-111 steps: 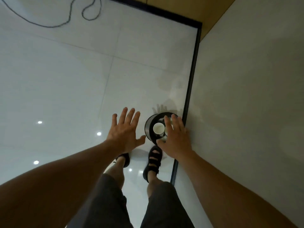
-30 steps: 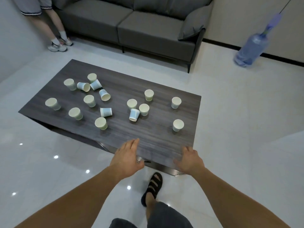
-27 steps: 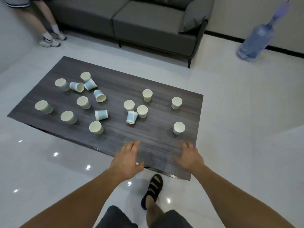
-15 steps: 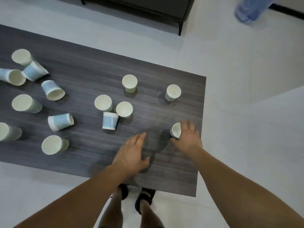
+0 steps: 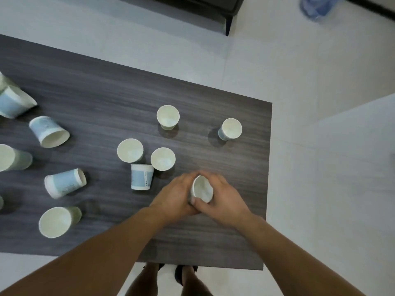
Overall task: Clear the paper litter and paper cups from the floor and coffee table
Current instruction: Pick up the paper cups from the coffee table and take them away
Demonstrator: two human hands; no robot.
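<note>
Went from open-handed reach to grasp: curled left hand [image 5: 173,195] and right hand [image 5: 225,198] together round one paper cup [image 5: 202,188] near right end of coffee table [image 5: 235,242], starting its removal, with many other cups [image 5: 167,116] left scattered on top.

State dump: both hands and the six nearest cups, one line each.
Held cup, tilted, between both hands
Left hand, grips that cup
Right hand, grips that cup
Nearest blue cup, on its side
Centre-left cup, upright
Centre-right cup, upright
Far cup, upright
Corner cup, upright
</note>
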